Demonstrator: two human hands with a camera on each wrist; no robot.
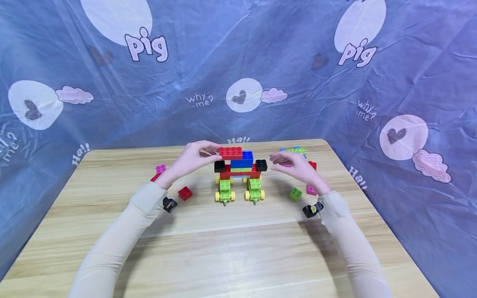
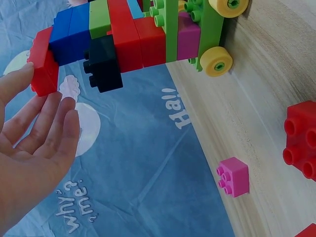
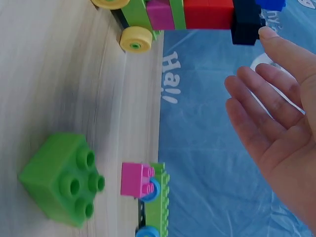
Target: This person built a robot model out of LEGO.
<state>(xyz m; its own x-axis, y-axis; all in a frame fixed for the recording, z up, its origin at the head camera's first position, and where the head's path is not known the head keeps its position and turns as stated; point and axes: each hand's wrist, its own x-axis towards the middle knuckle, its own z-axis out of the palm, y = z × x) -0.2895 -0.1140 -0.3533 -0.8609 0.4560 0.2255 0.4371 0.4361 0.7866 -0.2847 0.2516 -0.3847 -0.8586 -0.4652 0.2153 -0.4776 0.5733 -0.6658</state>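
Observation:
My left hand pinches a long red brick between thumb and fingers. This brick lies against the top of the blue bricks, sticking out to the left in the head view. Below them is a built model of green, red and blue bricks on two green wheeled bases with yellow wheels. Black bricks jut out on both sides. Beside the right black brick is my right hand, fingers spread loosely and holding nothing; its thumb tip is very near that brick.
To the left lie a loose red brick and a pink brick. On the right are a green brick, a pink brick and a green base with blue wheels. A blue printed cloth hangs behind the wooden table.

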